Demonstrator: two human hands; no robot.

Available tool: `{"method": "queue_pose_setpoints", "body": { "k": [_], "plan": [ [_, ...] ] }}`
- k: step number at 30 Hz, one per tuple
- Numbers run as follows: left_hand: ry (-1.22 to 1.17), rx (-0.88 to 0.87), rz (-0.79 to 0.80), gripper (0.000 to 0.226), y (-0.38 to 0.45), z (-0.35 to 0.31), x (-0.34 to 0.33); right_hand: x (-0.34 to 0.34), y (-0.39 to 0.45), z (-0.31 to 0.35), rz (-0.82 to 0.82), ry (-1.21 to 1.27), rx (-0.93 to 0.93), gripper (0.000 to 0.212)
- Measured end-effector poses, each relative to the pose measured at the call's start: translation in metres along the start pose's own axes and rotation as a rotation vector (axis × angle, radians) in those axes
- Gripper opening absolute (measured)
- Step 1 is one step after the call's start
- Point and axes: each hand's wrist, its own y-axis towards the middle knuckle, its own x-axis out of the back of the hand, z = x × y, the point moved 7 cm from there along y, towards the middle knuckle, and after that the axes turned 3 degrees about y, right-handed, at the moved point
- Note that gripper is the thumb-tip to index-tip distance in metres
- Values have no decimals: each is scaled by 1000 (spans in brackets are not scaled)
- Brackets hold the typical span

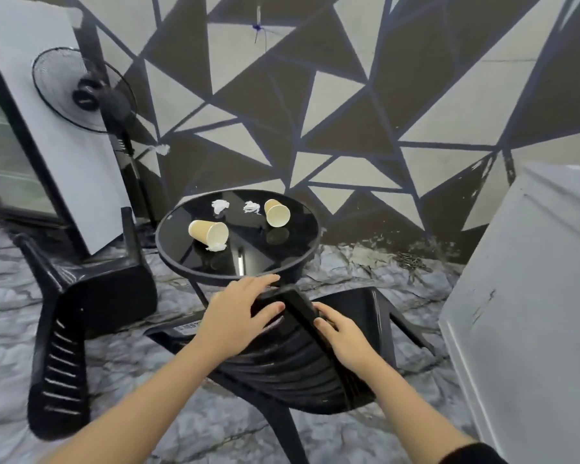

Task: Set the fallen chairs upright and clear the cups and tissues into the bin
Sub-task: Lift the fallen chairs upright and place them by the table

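A black plastic chair (292, 366) lies tipped on the floor in front of me. My left hand (238, 316) rests on its upper edge and my right hand (344, 336) grips the same edge from the right. A second black chair (81, 316) lies fallen at the left. On the round black table (195, 269) two paper cups lie on their sides: one at the left (208, 232), one at the back right (277, 213). Two crumpled tissues (220, 205) (252, 206) sit at the back, and a third (217, 246) pokes from the left cup's mouth.
A standing fan (91, 92) and a glass-door cabinet (10, 162) stand at the left. A large white appliance (529, 296) fills the right side. The patterned wall is close behind the table. The marble-look floor is open near me. No bin is in view.
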Motion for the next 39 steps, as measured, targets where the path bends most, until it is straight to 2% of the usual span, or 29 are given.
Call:
{"method": "queue_pose_setpoints", "body": {
  "k": [2,5,6,8,10,15,18,21,24,27,29,33,35,37,39],
  "plan": [
    [20,70,10,47,-17,6,2,32,-21,-8,-24,14,-72,36],
    [56,129,77,47,-40,8,-9,77,-46,-13,-117,72,-125,30],
    [56,107,93,49,-43,-2,-16,90,-54,-13,-162,80,-134,39],
    [54,65,98,50,-38,-31,-29,114,-66,-17,-256,88,-157,75],
    [57,53,122,50,-28,-60,-41,134,-78,-18,-326,121,-150,101],
    [54,-122,243,54,-18,-122,-82,191,-105,-24,-533,149,-90,116],
    [42,-149,255,52,-4,-135,-98,222,-117,-38,-581,165,-103,112],
    [44,-112,261,46,4,-105,-112,256,-134,-56,-637,168,-89,88],
    [-49,-180,334,35,4,-92,-135,287,-153,-78,-636,134,-114,71],
    [-229,-202,360,24,17,-122,-157,316,-169,-100,-645,139,-164,69],
    [-355,-179,382,25,22,-144,-174,335,-179,-116,-648,147,-212,70],
    [-430,-180,309,24,29,-182,-199,373,-192,-148,-631,137,-268,73],
    [-480,-100,210,14,35,-194,-203,387,-192,-160,-593,90,-271,75],
    [-535,57,125,14,38,-191,-205,395,-188,-167,-534,39,-270,75],
    [-574,139,134,19,39,-186,-209,399,-181,-170,-508,49,-237,73]
  ]
}}
